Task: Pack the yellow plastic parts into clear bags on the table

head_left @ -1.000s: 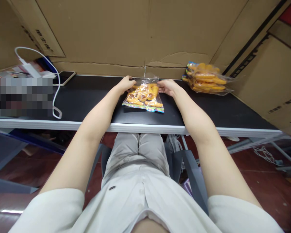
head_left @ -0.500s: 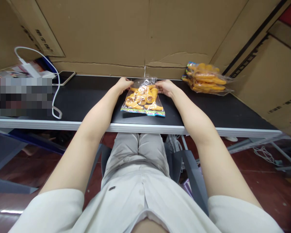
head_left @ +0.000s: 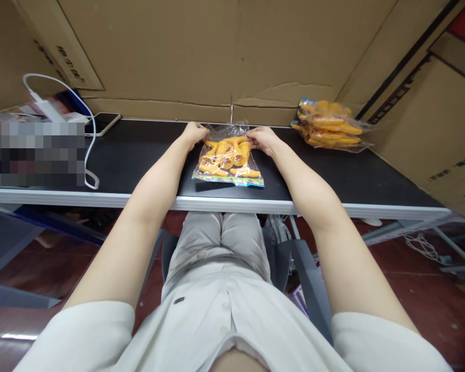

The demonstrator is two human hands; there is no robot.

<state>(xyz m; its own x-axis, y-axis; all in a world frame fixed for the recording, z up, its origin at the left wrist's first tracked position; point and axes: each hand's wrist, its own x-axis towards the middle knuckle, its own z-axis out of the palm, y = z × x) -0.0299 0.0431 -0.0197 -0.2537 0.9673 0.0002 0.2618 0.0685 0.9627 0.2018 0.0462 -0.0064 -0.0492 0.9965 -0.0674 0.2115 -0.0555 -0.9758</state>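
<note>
1. While both of my hands pinch the far corners of a clear plastic bag of orange toy pieces (head_left: 228,160), the bag lies flat on the black desk (head_left: 139,155), its colourful printed strip toward me.
2. My left hand (head_left: 195,135) is closed on the bag's far left corner; my right hand (head_left: 262,139) is closed on the far right corner, the two well apart with the bag's open end stretched between them.
3. To my judgement, the step in hand is working the bag's mouth, and it goes best with even tension from both sides, the film kept taut and level, and the contents settled toward the printed strip so nothing sits in the seam.
4. The bag lies mid-desk, directly between my forearms, reaching from my fingertips back toward the near edge.
5. A finished stack of similar bags (head_left: 329,124) rests at far right against the cardboard wall (head_left: 232,57); a phone (head_left: 102,124) and a white charger cable (head_left: 87,134) lie at left.
</note>
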